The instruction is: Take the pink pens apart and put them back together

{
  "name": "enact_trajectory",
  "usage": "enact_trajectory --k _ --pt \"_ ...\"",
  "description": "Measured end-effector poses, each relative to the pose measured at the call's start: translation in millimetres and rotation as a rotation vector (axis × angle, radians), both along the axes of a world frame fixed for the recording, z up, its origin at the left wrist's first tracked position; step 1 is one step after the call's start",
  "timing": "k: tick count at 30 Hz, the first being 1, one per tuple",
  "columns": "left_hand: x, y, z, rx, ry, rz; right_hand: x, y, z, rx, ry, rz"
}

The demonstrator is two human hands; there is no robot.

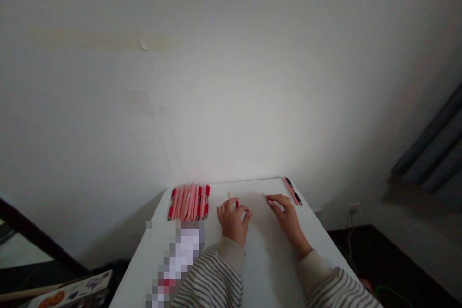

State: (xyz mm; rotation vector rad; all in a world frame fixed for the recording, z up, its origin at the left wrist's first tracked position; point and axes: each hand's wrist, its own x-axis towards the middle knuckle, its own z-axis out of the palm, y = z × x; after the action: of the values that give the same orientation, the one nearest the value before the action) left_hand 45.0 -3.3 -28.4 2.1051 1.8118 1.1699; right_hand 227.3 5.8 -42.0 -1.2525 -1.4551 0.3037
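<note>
My left hand [234, 219] is over the white table, its fingers curled and its thumb bent towards the index finger. A slim red pen part [237, 204] shows between the fingers, and a thin orange tip [228, 195] sticks up behind them. To the right, my right hand [286, 211] pinches a small clear piece [264, 197] between thumb and fingertips; its exact kind is too small to tell. Left of my hands lies a row of several pink and red pens [189, 202], side by side. Beyond my right hand are a pink and a black pen [293, 191].
The white table [267, 269] stands against a pale wall [231, 82]. A blurred-out long object [182, 255] lies at its left side. A printed box [72, 291] is at lower left. A grey curtain [433, 149] hangs at right, near a socket with a cable [350, 224].
</note>
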Motion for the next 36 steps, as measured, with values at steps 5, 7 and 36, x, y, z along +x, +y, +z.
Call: enact_trajectory --k 5,7,36 --pt "-0.5 -0.9 2.5 0.006 0.009 0.013 -0.8 -0.1 1.1 -0.058 0.109 -0.006" --pt "-0.7 -0.8 2.9 0.012 0.011 0.015 -1.4 -0.2 1.4 -0.066 0.125 -0.009" --pt "-0.9 1.8 -0.6 0.046 0.002 0.015 -1.5 1.6 -2.9 -0.087 0.138 -0.057"
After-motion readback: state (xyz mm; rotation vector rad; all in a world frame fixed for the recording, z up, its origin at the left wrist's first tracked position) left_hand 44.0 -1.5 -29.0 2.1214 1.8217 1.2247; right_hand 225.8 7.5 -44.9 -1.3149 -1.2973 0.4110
